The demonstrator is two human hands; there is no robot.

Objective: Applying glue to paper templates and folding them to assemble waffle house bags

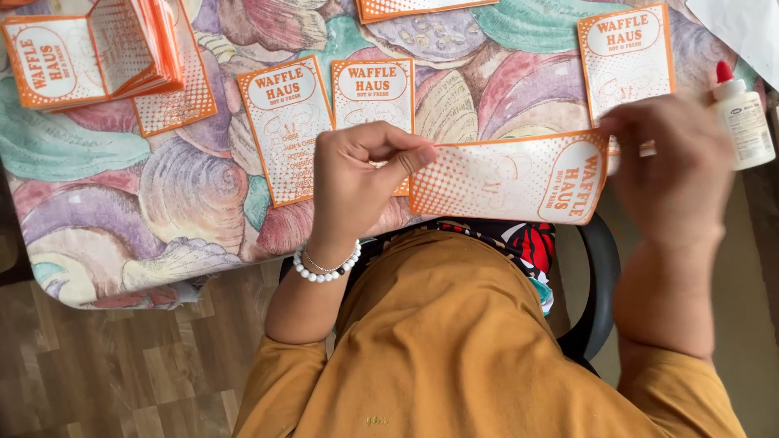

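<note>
Both my hands hold one white paper sheet with orange border and dotted print (507, 178), stretched sideways just above the table's near edge. My left hand (357, 182), with a white bead bracelet at the wrist, pinches its left end between thumb and fingers. My right hand (669, 166) grips its right end, and is blurred. Two similar printed sheets (288, 126) lie flat on the table just behind my left hand.
The table wears a pastel seashell-patterned cloth (162, 203). A stack of folded orange-and-white paper pieces (97, 53) sits far left, another sheet (625, 57) far right. A white glue bottle with red cap (742, 118) stands at the right edge. Wooden floor lies below left.
</note>
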